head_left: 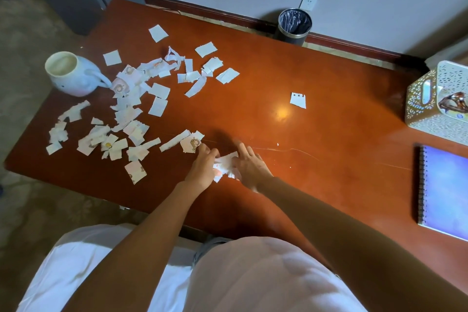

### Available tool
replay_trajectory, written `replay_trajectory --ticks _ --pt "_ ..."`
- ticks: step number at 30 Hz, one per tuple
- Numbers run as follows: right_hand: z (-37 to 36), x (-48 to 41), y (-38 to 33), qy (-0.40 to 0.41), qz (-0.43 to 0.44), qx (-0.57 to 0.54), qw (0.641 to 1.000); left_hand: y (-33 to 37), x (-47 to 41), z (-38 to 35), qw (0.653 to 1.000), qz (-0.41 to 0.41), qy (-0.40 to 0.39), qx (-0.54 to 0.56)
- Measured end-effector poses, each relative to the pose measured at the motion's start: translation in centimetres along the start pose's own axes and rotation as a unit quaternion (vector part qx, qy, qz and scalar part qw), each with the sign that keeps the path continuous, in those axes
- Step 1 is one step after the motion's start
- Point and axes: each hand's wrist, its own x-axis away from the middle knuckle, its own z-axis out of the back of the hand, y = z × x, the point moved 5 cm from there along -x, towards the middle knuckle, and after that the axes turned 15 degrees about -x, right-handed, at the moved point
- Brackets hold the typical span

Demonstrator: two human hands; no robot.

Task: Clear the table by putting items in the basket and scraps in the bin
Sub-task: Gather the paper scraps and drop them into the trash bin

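Left hand [202, 168]: curling fingers round bunched paper scraps [226, 161], 6 o'clock on table [329, 121].
Right hand [249, 170]: pressing scraps, fingers straight.
Handling: probably light and floppy, so scooping from both sides.
Bin [295, 24]: sitting at 12 o'clock.

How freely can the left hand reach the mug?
Probably yes: only flat paper scraps lie between the left hand and the mug, nothing tall. Its fingers seem to grip a scrap bunch.

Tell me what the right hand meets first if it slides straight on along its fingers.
The right hand points away and leftward: bare table for a stretch, then probably the long torn scrap, though the angle is rough.
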Motion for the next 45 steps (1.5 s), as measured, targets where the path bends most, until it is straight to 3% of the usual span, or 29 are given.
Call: replay_trajectory --ticks 8,14,19,23,28,33,39,45 --pt "0.1 -1.2 -0.5 -0.008 -0.033 -0.136 0.990 -0.1 0.1 0.1 0.999 -0.002 0.022 -0.050" --pt "-0.5 -1.3 0.3 -0.039 -0.037 -0.095 0.994 -0.2 0.3 -0.1 0.999 -0.007 0.011 -0.035" --pt "-0.6 -0.8 0.7 -0.007 -0.071 -0.136 0.988 -1.1 0.5 0.6 0.997 0.060 0.025 0.032" --pt "0.0 0.1 2.9 0.040 -0.162 -0.257 0.952 -0.8 0.3 1.0 0.998 0.062 0.018 0.024" --pt "1.4 1.8 6.1 0.112 -0.214 -0.359 0.901 2.1 0.2 0.9 0.999 -0.032 -0.026 -0.022" --pt "1.3 3.3 7.5 0.143 -0.219 -0.377 0.889 4.1 0.2 0.2 0.994 -0.074 -0.012 -0.082" --pt "0.6 3.8 8.2 0.169 -0.234 -0.394 0.873 4.4 0.1 0.3 0.990 -0.065 -0.020 -0.122" --pt "2.2 5.5 9.7 0.234 -0.247 -0.418 0.842 6.2 0.4 0.8 0.998 -0.016 -0.052 -0.023"
